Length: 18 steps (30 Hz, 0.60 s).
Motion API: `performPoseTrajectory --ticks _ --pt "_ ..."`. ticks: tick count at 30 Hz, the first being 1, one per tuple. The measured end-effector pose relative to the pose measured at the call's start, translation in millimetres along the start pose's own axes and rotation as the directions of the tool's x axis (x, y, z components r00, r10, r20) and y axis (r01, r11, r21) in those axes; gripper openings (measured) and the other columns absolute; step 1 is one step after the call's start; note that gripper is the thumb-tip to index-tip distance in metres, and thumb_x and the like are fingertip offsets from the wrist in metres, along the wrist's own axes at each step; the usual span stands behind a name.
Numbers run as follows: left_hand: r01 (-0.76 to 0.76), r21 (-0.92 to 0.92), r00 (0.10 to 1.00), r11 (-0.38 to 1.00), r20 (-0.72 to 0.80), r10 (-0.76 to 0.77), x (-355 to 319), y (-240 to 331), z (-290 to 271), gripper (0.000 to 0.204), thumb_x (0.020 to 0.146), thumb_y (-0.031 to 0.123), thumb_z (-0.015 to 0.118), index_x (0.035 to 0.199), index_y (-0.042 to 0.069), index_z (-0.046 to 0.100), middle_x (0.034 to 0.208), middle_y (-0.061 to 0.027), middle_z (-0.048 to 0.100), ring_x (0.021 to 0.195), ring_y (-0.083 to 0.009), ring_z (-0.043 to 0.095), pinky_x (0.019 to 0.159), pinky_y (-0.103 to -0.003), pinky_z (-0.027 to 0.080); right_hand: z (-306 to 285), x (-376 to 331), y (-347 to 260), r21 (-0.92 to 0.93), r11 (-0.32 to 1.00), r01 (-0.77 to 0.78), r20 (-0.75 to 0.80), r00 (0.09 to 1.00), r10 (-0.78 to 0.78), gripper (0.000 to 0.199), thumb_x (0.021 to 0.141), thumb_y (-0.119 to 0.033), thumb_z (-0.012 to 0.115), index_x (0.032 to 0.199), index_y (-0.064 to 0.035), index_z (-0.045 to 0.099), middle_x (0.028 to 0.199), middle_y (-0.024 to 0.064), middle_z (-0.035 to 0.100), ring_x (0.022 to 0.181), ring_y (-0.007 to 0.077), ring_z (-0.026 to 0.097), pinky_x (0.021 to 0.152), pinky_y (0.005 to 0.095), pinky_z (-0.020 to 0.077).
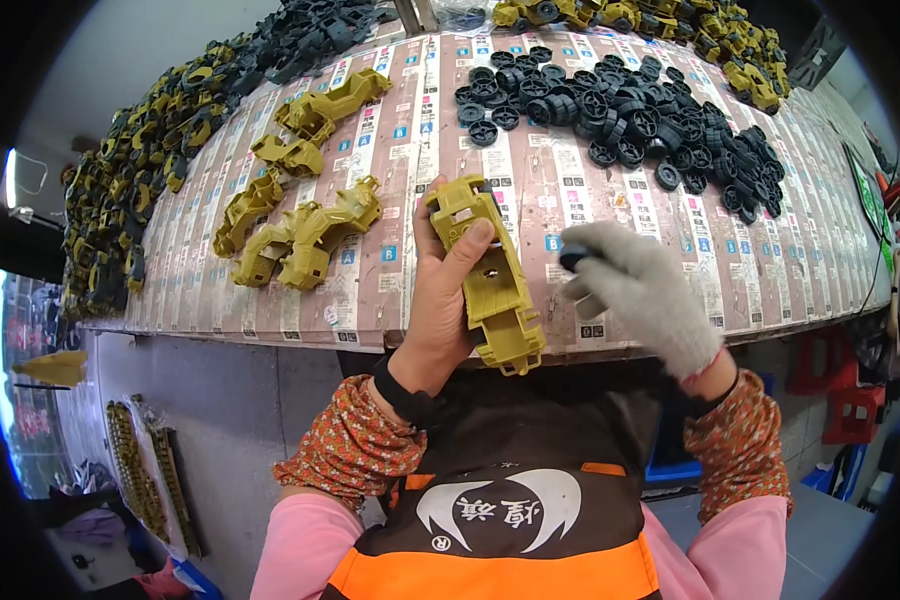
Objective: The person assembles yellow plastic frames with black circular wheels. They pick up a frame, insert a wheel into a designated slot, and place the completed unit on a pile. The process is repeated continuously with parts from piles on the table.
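Note:
My bare left hand (440, 300) grips an olive-yellow plastic toy car body (488, 272), held lengthwise above the near table edge. My right hand (642, 295) wears a fuzzy grey glove and pinches a small black wheel (574, 260) just right of the car body, apart from it. A heap of black plastic wheels (620, 110) lies on the far right part of the table. Several more olive car bodies (305, 235) lie on the table left of my left hand.
The table (750, 260) is covered with striped printed paper. Piles of olive and dark grey car parts (170, 130) line its far left edge, and more olive parts (670, 30) sit at the far right. Red stools (850, 410) stand on the floor to the right.

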<state>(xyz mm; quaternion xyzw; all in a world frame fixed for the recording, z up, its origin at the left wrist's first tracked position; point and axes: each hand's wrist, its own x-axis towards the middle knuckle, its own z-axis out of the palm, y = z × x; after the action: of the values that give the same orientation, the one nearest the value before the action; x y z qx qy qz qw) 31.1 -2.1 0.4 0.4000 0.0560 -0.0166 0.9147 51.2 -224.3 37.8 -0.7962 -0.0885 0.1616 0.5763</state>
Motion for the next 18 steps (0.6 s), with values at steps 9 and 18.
performPoseTrajectory --ticks 9,18 --pt "-0.184 0.075 0.983 0.980 0.001 0.185 -3 0 7 0.075 0.102 0.007 0.072 0.162 0.022 0.029 0.141 -0.0050 0.055 0.120 -0.0175 0.061 0.101 -0.039 0.058 50 -31 8 -0.072 0.978 0.195 -0.061 0.978 -0.199 0.031 0.099 -0.005 0.063 0.129 0.0013 0.067 0.107 0.0227 0.074 0.100 0.0350 0.076 0.088 0.0410 0.0588" --pt "-0.287 0.197 0.957 0.937 0.032 0.287 -5 -6 8 0.081 0.099 0.007 0.076 0.164 0.019 0.028 0.142 -0.0056 0.056 0.119 -0.0165 0.060 0.104 -0.034 0.053 55 -39 8 -0.110 0.964 0.241 -0.096 0.963 -0.252 0.034 0.096 -0.002 0.061 0.129 0.0032 0.065 0.108 0.0264 0.072 0.100 0.0419 0.074 0.085 0.0445 0.0578"
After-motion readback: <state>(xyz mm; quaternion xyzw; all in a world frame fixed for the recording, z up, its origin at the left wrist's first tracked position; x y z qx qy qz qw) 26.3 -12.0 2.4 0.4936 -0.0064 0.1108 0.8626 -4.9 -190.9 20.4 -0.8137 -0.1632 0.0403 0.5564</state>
